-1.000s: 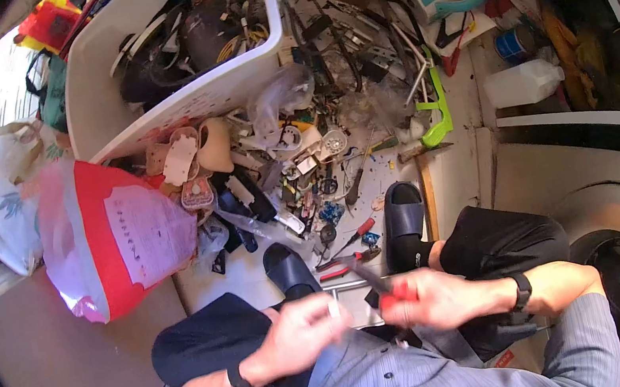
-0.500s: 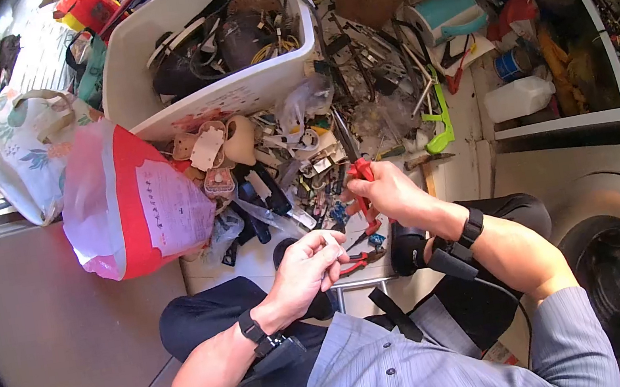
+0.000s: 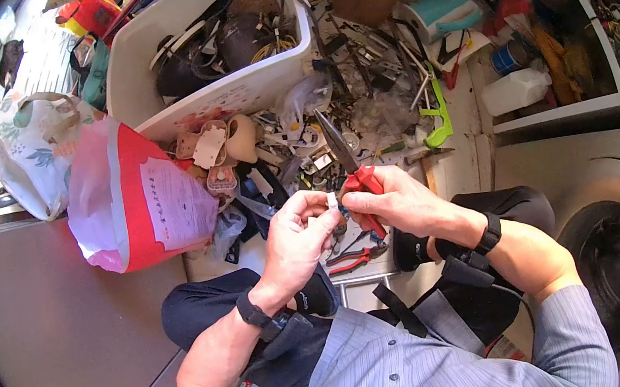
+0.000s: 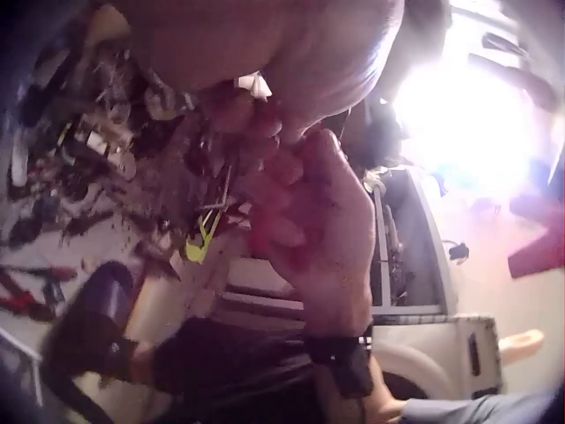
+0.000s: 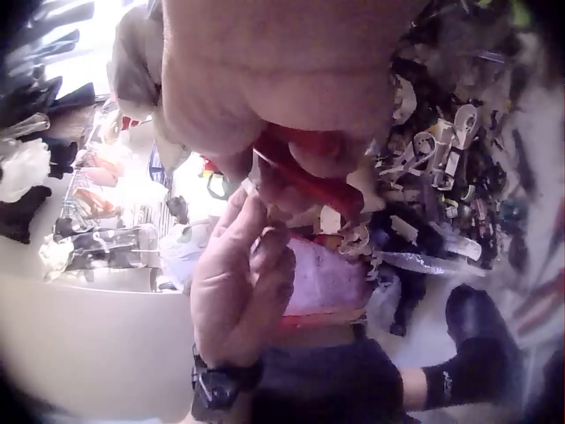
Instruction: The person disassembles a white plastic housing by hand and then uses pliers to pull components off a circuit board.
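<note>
in the head view, the left hand [image 3: 295, 242] pinches a small white piece [image 3: 332, 200] between thumb and fingertips, its end poking up, while the right hand [image 3: 402, 208], just to the right, is wrapped around red-handled long-nose pliers [image 3: 361, 178] whose steel nose points to the far side, away from the piece. on the floor nearer the body lies a second pair of red-handled pliers [image 3: 356, 260]; scrap fills the floor farther off, below the white tub [image 3: 245, 83]. the piece looks like light, stiff plastic, probably smooth enough to slip and perhaps brittle if squeezed hard, so a pinch low on its sides would leave the end free; the pliers should feel heavier and rigid, best held by their handles. in the left wrist view, the piece shows as a bright bit by the left fingertips, too blurred to tell its shape. in the right wrist view, the red handles sit under the curled right fingers, and the left fingertips come close beside; i cannot tell whether the hands touch.
</note>
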Tool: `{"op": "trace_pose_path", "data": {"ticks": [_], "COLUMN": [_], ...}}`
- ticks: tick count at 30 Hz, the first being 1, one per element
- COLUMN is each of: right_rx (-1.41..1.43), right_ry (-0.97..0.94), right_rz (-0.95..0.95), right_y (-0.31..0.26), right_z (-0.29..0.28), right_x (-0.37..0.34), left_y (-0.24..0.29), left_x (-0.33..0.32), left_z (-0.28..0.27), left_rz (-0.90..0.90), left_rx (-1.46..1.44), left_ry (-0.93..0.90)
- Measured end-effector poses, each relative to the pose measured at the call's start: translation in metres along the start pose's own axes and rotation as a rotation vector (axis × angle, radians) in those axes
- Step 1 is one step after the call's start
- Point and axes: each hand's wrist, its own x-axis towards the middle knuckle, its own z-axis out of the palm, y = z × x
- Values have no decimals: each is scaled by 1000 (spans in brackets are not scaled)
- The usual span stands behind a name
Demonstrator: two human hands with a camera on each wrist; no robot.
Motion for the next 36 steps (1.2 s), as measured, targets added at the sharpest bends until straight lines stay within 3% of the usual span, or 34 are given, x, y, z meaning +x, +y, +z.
{"op": "trace_pose_path", "data": {"ticks": [2, 4, 5, 7, 8, 10, 11, 13, 17, 36], "right_rx": [6, 26, 29, 32, 33, 49, 49, 75, 64, 106], "right_ry": [8, 35, 37, 57, 59, 69, 71, 64, 83, -5], "right_rz": [4, -9, -14, -81, -84, -81, -85, -89, -111, -72], "right_y": [-6, -6, -6, -5, -6, -8, -10, -10, -6, -25], "right_z": [2, 5, 4, 3, 2, -1, -3, -6, -7, -10], "right_x": [-6, -12, -13, -17, -19, -24, -26, -29, -32, -41], "left_y": [3, 6, 7, 9, 9, 10, 12, 18, 28, 35], "left_x": [1, 0, 0, 2, 1, 0, 1, 0, -8, -14], "left_z": [6, 12, 13, 15, 18, 23, 24, 25, 30, 35], "left_rz": [71, 486, 487, 679, 680, 420, 423, 248, 116, 64], "left_rx": [101, 540, 545, 662, 664, 395, 398, 48, 48, -88], "left_ry": [14, 115, 111, 104, 103, 127, 124, 6, -13, -49]}}
